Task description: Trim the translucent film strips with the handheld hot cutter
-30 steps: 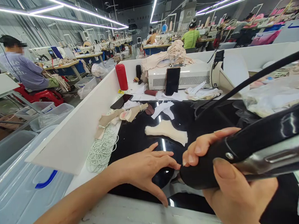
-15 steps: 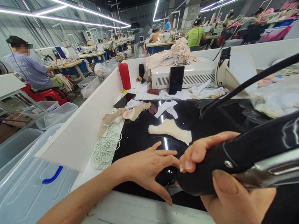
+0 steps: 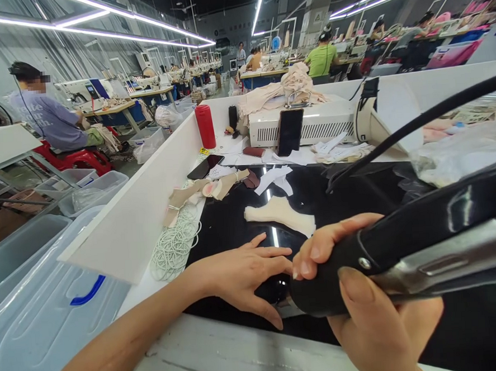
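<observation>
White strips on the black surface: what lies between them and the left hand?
A cream fabric cutout lies between the white strips and the left hand, as the head view shows.

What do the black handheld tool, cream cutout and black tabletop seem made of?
Black handheld tool: probably plastic, with bright highlights behind a duller front end; its side strip looks like silvery metal. Cream cutout: matte, thick and soft, so foam or padded fabric. Black tabletop: perhaps glass or acrylic, glossy with clear reflections.
</observation>
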{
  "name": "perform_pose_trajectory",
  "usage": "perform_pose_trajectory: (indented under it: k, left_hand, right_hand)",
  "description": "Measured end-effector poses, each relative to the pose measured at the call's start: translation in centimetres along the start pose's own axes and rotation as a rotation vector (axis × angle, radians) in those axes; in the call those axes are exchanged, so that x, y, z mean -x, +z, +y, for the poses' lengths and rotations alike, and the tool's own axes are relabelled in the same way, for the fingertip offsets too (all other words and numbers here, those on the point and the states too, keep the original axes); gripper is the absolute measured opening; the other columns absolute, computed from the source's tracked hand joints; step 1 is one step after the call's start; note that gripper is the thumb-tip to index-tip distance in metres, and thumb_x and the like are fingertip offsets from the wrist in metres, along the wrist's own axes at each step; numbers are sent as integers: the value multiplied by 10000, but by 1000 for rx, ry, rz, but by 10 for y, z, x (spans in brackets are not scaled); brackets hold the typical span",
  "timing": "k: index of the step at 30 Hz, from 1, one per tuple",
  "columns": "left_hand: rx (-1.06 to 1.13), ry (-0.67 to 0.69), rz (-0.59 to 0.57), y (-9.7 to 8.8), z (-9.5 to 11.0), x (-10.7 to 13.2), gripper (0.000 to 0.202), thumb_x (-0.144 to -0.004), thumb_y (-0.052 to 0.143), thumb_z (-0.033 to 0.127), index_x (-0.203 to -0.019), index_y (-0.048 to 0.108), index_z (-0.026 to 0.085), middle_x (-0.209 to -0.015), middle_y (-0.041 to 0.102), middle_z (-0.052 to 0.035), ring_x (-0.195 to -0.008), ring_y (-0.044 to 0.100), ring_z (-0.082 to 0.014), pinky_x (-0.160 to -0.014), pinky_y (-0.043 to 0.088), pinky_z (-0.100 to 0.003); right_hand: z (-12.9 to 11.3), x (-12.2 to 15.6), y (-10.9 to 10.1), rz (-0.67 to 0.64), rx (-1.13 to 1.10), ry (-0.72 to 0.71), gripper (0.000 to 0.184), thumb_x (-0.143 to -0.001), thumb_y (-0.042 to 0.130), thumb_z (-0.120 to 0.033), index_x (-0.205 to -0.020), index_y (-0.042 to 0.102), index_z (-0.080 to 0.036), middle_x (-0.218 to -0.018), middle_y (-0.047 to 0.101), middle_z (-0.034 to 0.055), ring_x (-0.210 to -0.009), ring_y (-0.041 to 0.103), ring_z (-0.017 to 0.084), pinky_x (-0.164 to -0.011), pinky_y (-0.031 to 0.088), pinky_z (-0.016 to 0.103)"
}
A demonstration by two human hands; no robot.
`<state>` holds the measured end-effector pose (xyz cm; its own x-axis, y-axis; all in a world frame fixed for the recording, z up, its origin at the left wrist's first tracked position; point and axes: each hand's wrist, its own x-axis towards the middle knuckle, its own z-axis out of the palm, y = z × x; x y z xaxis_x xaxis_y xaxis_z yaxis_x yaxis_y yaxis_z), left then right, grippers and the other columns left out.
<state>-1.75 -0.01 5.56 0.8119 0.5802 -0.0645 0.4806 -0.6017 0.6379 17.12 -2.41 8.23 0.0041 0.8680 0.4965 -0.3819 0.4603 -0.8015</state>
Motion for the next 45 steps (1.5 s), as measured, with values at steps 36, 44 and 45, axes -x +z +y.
perform_pose_trajectory:
  k: [36, 44, 45]
  left_hand:
    - [-539, 19, 365, 14, 2, -11, 294, -1092, 445, 50, -1199, 687, 179, -1249, 763, -78, -1146, 727, -218, -1083, 575, -413]
    - [-286, -116, 482, 34, 29, -25, 379, -1001, 782, 296, -1334, 666, 157, -1333, 713, -108, -1236, 665, -276, -1114, 568, -445]
    - [-248, -139, 468, 38, 33, -27, 463, -966, 828, 343, -1358, 661, 163, -1367, 694, -113, -1264, 647, -289, -1132, 557, -462]
  right_hand:
    - [-9, -24, -39, 271, 59, -51, 372, -833, 870, -300, -1103, 616, -268, -840, 704, -53, -648, 672, 156, -597, 583, 324]
    - [-6, -30, -42, 296, 87, -122, 384, -858, 885, -321, -1130, 621, -258, -841, 718, -58, -621, 676, 135, -609, 596, 305]
    - [-4, -31, -42, 296, 90, -126, 381, -861, 884, -324, -1130, 623, -255, -839, 720, -58, -618, 677, 134, -609, 598, 304]
